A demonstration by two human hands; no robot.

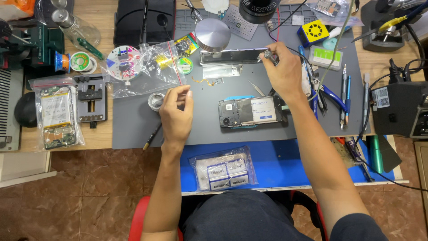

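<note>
Opened phone, its back off and a white label on its battery, lies flat on the grey mat between my two hands, touching neither. My right hand is closed on a small dark tool at the end of a long phone frame, just above the phone. My left hand hovers left of it, fingertips pinched together beside a small metal ring; I cannot tell what they hold. A clear bag of white-labelled boxes sits on the blue sheet at the desk edge. A crinkled clear bag lies upper left.
</note>
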